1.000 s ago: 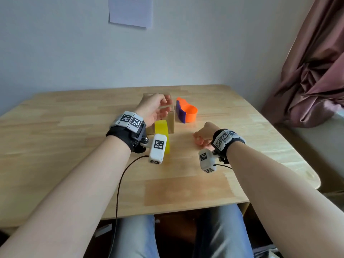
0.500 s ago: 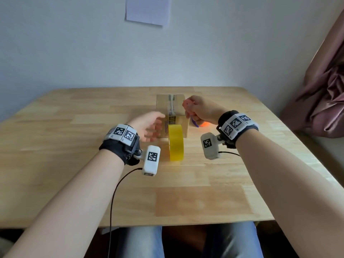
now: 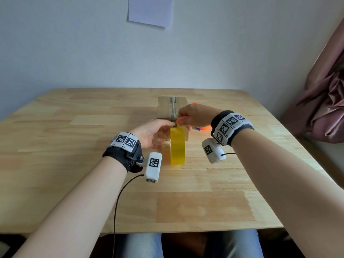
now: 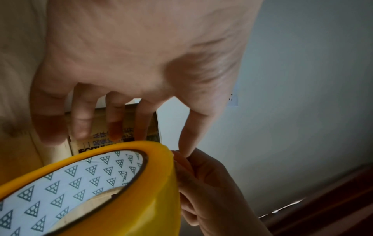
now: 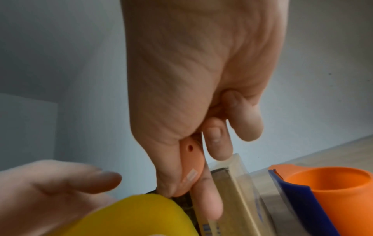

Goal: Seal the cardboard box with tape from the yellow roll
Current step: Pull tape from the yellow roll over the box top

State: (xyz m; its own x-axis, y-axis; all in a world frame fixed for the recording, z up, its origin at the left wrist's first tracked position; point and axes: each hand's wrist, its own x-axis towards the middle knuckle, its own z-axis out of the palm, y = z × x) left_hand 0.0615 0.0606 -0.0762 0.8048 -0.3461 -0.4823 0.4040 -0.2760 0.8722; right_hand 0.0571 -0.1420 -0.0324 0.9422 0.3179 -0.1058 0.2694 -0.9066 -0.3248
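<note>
Head view: hands (image 3: 193, 116) hiding box (image 3: 163, 107) front.

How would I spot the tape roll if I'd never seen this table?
Look at the middle of the wooden table, just in front of the cardboard box. The tape roll stands on edge between the two hands, the only bright yellow thing there.
</note>
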